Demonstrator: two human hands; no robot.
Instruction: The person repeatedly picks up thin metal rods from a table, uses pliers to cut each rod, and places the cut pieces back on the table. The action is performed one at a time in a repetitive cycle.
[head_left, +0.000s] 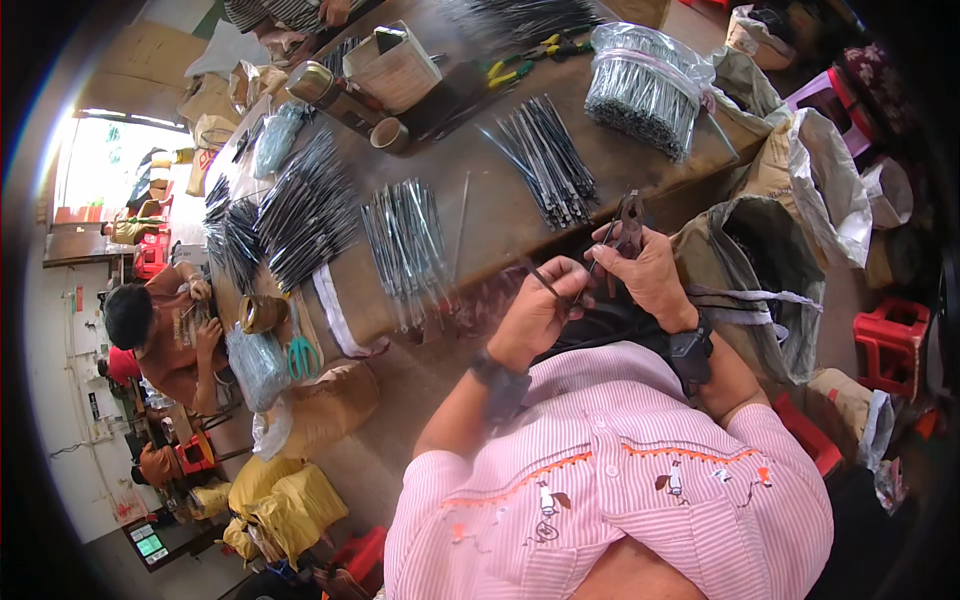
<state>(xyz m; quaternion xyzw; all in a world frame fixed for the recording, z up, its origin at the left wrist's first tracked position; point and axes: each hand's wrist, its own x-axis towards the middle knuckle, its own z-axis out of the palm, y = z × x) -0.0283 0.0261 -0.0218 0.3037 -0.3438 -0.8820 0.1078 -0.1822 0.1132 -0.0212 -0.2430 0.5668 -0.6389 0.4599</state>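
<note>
My right hand (655, 282) is closed around a pair of pliers (629, 222), whose dark jaws point up and away from me. Close to it on the left, my left hand (540, 315) pinches a thin dark metal strip (543, 279); its far end is hidden by my fingers. Both hands are held in front of my chest, just off the near table edge. Beyond them lies a loose pile of metal strips (548, 165). Another pile of shiny strips (405, 245) is on the table to the left, with a single strip (462, 225) beside it.
The table (490, 215) also bears a plastic-wrapped bundle of strips (645, 90), yellow-handled pliers (510, 73), a box (392, 70), a tape roll (390, 134) and scissors (301, 357). An open sack (750, 280) stands at right. A co-worker (170, 330) sits at left.
</note>
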